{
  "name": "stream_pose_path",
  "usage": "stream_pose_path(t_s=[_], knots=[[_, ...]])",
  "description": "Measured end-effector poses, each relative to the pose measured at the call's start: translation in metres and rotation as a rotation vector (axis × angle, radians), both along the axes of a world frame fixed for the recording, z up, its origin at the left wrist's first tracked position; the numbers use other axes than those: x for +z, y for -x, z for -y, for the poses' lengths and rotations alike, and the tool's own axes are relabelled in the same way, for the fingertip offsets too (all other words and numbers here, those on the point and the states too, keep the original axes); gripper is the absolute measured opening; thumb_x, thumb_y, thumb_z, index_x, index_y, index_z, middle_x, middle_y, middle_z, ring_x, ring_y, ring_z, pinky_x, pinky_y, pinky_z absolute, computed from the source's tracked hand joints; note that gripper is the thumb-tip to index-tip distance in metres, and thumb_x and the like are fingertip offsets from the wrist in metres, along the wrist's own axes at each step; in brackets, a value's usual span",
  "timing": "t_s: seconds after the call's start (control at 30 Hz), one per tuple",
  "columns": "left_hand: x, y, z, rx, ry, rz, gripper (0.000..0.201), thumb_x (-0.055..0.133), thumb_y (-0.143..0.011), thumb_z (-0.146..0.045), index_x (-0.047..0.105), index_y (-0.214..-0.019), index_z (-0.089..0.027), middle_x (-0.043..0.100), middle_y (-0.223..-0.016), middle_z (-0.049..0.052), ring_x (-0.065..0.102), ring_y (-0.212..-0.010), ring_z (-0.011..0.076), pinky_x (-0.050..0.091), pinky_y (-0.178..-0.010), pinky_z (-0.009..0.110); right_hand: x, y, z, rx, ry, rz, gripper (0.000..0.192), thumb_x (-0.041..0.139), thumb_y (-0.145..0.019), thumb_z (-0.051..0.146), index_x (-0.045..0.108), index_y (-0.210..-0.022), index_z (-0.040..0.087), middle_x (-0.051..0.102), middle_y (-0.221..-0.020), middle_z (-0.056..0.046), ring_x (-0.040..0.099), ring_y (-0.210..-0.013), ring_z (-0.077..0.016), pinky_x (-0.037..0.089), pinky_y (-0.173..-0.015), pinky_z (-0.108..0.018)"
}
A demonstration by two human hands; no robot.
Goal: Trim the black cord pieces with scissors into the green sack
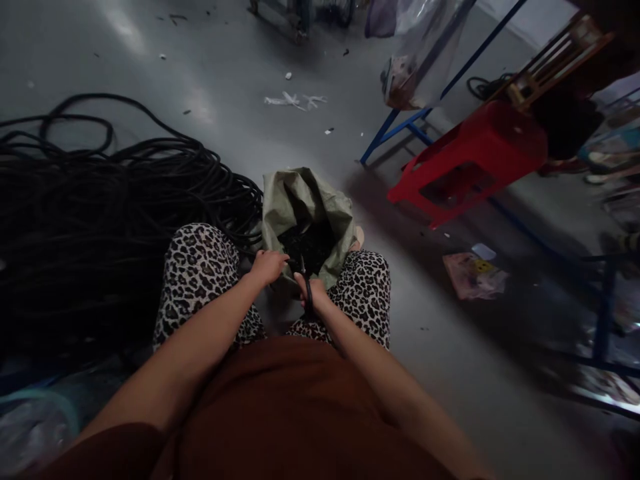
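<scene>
My right hand [314,292] is closed around the black handles of a pair of scissors [308,293], whose blades point up and away from me. Just left of the blades, my left hand [270,265] pinches a dark strand that looks like the end of a black cord [292,263]. Both hands are over the near rim of a pale green woven sack [280,193], which stands between my knees. Dark pieces [320,240] fill the inside of the sack; their exact shape is too dim to make out.
A large tangled heap of black cord [125,180] covers the floor on the left. To the right are a red plastic stool [500,140] and a blue metal frame [385,137]. White scraps [290,100] and a plastic packet [473,275] lie on the floor.
</scene>
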State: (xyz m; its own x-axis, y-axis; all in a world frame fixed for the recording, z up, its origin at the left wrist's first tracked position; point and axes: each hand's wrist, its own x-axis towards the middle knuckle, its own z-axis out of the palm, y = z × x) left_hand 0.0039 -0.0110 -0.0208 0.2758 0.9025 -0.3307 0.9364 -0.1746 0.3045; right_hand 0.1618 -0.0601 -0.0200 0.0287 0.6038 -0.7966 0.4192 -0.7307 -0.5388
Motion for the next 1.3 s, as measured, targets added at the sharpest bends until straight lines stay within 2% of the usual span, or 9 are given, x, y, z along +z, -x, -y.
stream_pose_path(t_s=[0.17, 0.3, 0.4, 0.5, 0.67, 0.83, 0.9, 1.0, 1.3], knots=[[0.003, 0.001, -0.003, 0.109, -0.148, 0.092, 0.028, 0.049, -0.084, -0.027, 0.064, -0.108, -0.028, 0.067, -0.101, 0.006, 0.056, -0.099, 0.0232, 0.034, -0.088, 0.039, 0.002, 0.000, -0.001, -0.081, 0.035, -0.037, 0.041, 0.049, -0.086, 0.048, 0.054, -0.067, 0.013, 0.051, -0.042, 0.000, 0.050, -0.030, -0.0105, 0.037, -0.029, -0.017], [0.014, 0.004, -0.010, 0.218, -0.298, 0.233, 0.028, 0.049, -0.085, -0.028, 0.063, -0.110, -0.025, 0.066, -0.104, 0.005, 0.055, -0.099, 0.0210, 0.035, -0.089, 0.036, -0.001, -0.002, -0.003, -0.134, -0.019, -0.055, 0.034, 0.052, -0.085, 0.043, 0.053, -0.070, 0.013, 0.054, -0.048, -0.001, 0.052, -0.033, -0.0104, 0.038, -0.030, -0.017], [0.033, 0.010, -0.018, 0.285, -0.439, 0.334, 0.030, 0.045, -0.088, -0.031, 0.062, -0.111, -0.023, 0.065, -0.108, 0.005, 0.053, -0.102, 0.0196, 0.034, -0.092, 0.035, 0.001, -0.004, -0.004, -0.188, -0.037, -0.099, 0.032, 0.054, -0.084, 0.043, 0.054, -0.076, 0.012, 0.057, -0.053, -0.002, 0.056, -0.037, -0.0115, 0.039, -0.031, -0.017], [0.064, 0.018, -0.027, 0.328, -0.568, 0.379, 0.033, 0.040, -0.090, -0.034, 0.060, -0.114, -0.021, 0.063, -0.110, 0.006, 0.052, -0.103, 0.0188, 0.033, -0.095, 0.034, 0.011, -0.004, -0.005, -0.280, -0.072, -0.183, 0.034, 0.057, -0.080, 0.047, 0.054, -0.077, 0.013, 0.061, -0.058, -0.004, 0.059, -0.043, -0.0133, 0.045, -0.037, -0.019], [0.126, 0.017, -0.029, 0.232, -0.753, 0.404, 0.034, 0.038, -0.091, -0.035, 0.060, -0.112, -0.021, 0.064, -0.105, 0.007, 0.052, -0.102, 0.0195, 0.030, -0.099, 0.038, 0.058, 0.001, -0.012, -0.449, -0.186, -0.477, 0.045, 0.059, -0.074, 0.059, 0.051, -0.078, 0.015, 0.064, -0.066, -0.006, 0.063, -0.052, -0.0148, 0.051, -0.048, -0.023], [0.169, -0.016, -0.010, 0.056, -0.806, 0.441, 0.029, 0.041, -0.090, -0.030, 0.061, -0.110, -0.022, 0.064, -0.101, 0.005, 0.051, -0.101, 0.0190, 0.030, -0.099, 0.041, 0.133, 0.008, -0.022, -0.371, -0.415, -0.687, 0.051, 0.045, -0.078, 0.067, 0.053, -0.084, 0.016, 0.063, -0.072, -0.006, 0.065, -0.065, -0.0167, 0.052, -0.055, -0.026], [0.179, -0.031, 0.000, 0.001, -0.814, 0.471, 0.027, 0.043, -0.089, -0.027, 0.062, -0.108, -0.023, 0.064, -0.099, 0.005, 0.051, -0.100, 0.0184, 0.031, -0.099, 0.041, 0.157, 0.007, -0.024, -0.323, -0.611, -0.678, 0.049, 0.041, -0.082, 0.063, 0.055, -0.088, 0.016, 0.062, -0.077, -0.006, 0.064, -0.074, -0.0175, 0.052, -0.060, -0.028], [0.191, -0.049, 0.013, -0.010, -0.829, 0.532, 0.027, 0.043, -0.089, -0.023, 0.062, -0.108, -0.023, 0.063, -0.101, 0.005, 0.051, -0.102, 0.0179, 0.032, -0.098, 0.041, 0.180, 0.000, -0.026, -0.299, -0.856, -0.636, 0.036, 0.053, -0.081, 0.052, 0.057, -0.088, 0.017, 0.060, -0.079, -0.004, 0.062, -0.079, -0.0170, 0.052, -0.065, -0.028], [0.208, -0.076, 0.027, 0.002, -0.781, 0.575, 0.027, 0.046, -0.088, -0.022, 0.061, -0.110, -0.022, 0.061, -0.098, 0.005, 0.052, -0.098, 0.0178, 0.038, -0.095, 0.041, 0.204, -0.022, -0.013, -0.353, -1.011, -0.481, 0.022, 0.053, -0.084, 0.033, 0.053, -0.070, 0.016, 0.049, -0.062, 0.002, 0.050, -0.056, -0.0104, 0.043, -0.051, -0.023]])
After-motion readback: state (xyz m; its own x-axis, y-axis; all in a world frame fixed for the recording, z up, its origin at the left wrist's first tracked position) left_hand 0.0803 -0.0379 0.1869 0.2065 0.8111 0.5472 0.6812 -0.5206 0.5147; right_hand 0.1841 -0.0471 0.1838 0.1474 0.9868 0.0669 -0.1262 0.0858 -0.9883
